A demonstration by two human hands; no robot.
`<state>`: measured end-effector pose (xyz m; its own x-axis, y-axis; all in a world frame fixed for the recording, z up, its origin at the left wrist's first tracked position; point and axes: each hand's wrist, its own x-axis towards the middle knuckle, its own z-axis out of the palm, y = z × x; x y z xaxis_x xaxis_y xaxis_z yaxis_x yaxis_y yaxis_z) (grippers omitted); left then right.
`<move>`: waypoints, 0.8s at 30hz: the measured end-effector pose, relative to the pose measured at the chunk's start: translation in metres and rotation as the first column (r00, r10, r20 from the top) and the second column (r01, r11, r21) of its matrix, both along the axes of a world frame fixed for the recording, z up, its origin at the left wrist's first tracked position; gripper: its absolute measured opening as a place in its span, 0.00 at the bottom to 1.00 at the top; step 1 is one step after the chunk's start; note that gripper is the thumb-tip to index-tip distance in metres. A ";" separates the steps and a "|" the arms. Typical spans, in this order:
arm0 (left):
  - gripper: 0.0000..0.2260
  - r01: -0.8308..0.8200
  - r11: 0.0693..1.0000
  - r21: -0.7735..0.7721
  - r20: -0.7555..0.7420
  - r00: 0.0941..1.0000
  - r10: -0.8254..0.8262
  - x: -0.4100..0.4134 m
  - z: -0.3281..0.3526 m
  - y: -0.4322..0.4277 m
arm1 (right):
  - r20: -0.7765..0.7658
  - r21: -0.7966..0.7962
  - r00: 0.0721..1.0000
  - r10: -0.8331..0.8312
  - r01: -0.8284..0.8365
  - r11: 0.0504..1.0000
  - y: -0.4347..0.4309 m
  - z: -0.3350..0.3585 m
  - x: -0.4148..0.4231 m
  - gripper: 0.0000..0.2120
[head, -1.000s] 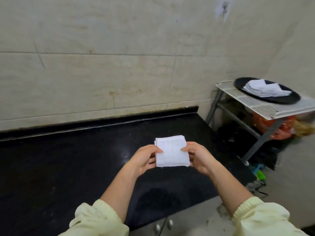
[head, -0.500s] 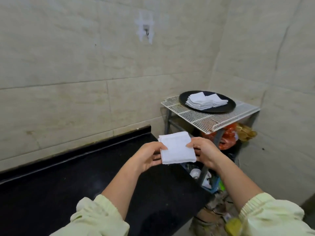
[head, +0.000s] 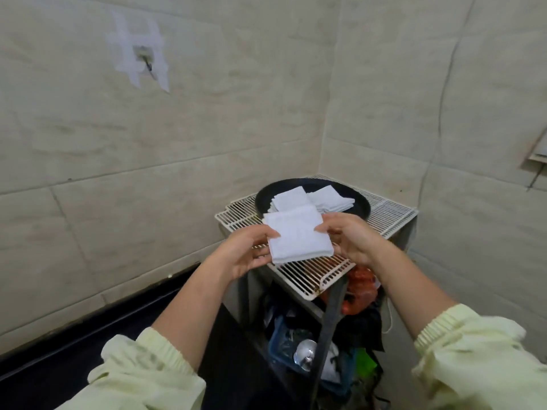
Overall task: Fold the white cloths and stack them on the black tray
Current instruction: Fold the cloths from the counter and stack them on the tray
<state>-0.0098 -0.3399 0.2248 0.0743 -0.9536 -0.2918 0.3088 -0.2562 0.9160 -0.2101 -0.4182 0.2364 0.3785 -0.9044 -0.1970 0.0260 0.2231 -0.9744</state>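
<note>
While the left hand (head: 245,253) and the right hand (head: 352,241) each pinch a side edge of the folded cloth (head: 296,235), thumbs on top, it hangs over the front of the wire rack (head: 390,214), just short of the black tray (head: 359,206). If one hand lets go early, I'd expect the loose layers to flop open. The two piles of cloths (head: 291,199) already on the tray sit a little fanned and uneven, so a careless drop could land askew, nudge them apart, or catch the rim and slide towards the clutter (head: 307,350) below the rack.
</note>
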 end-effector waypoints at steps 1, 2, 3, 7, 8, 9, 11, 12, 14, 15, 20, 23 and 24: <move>0.06 -0.002 1.000 -0.004 0.001 1.000 0.002 -0.004 0.004 -0.011 | 0.003 -0.009 1.000 0.012 -0.012 1.000 -0.012 0.003 -0.004 0.13; 0.06 -0.006 1.000 -0.008 0.005 1.000 0.006 -0.007 0.008 -0.022 | 0.006 -0.019 1.000 0.019 -0.019 1.000 -0.025 0.006 -0.007 0.12; 0.06 -0.007 1.000 -0.012 0.015 1.000 0.007 -0.012 0.012 -0.035 | 0.009 -0.026 1.000 0.019 -0.019 0.999 -0.039 0.009 -0.011 0.11; 0.06 -0.035 0.999 -0.009 0.071 0.997 0.035 -0.031 0.026 -0.088 | -0.006 -0.042 0.999 0.041 -0.041 0.998 -0.103 0.017 -0.025 0.10; 0.05 -0.047 0.999 -0.009 0.074 0.996 0.047 -0.035 0.028 -0.103 | -0.019 -0.048 0.998 0.057 -0.058 0.997 -0.120 0.019 -0.029 0.10; 0.04 -0.055 0.998 -0.010 0.086 0.995 0.056 -0.039 0.030 -0.115 | -0.031 -0.053 0.997 0.070 -0.072 0.996 -0.134 0.020 -0.031 0.10; 0.04 -0.070 0.997 -0.017 0.123 0.990 0.072 -0.047 0.033 -0.141 | -0.050 -0.053 0.994 0.094 -0.097 0.994 -0.164 0.021 -0.037 0.09; 0.03 -0.085 0.996 -0.022 0.134 0.987 0.087 -0.051 0.033 -0.158 | -0.064 -0.052 0.992 0.107 -0.110 0.993 -0.183 0.022 -0.041 0.09; 0.03 -0.115 0.993 -0.024 0.142 0.983 0.117 -0.060 0.033 -0.187 | -0.093 -0.049 0.987 0.129 -0.134 0.990 -0.218 0.022 -0.048 0.10; 0.02 -0.128 0.991 -0.026 0.144 0.981 0.131 -0.063 0.033 -0.198 | -0.100 -0.042 0.986 0.131 -0.136 0.990 -0.232 0.022 -0.050 0.11; 0.01 -0.211 0.977 -0.042 0.255 0.943 0.215 -0.078 0.027 -0.249 | -0.161 0.015 0.976 0.147 -0.146 0.989 -0.291 0.014 -0.058 0.10; 0.03 -0.267 0.962 -0.050 0.330 0.905 0.268 -0.086 0.020 -0.268 | -0.177 0.032 0.974 0.139 -0.136 0.990 -0.314 0.004 -0.059 0.08; 0.03 -0.286 0.957 -0.043 0.363 0.888 0.282 -0.087 0.017 -0.274 | -0.185 0.037 0.972 0.146 -0.141 0.989 -0.320 0.000 -0.058 0.07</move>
<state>-0.0971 -0.6137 0.2420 0.4436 -0.8727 -0.2040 0.0187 -0.2185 0.9756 -0.2680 -0.7382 0.2362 0.4585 -0.8375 -0.2974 -0.1904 0.2343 -0.9533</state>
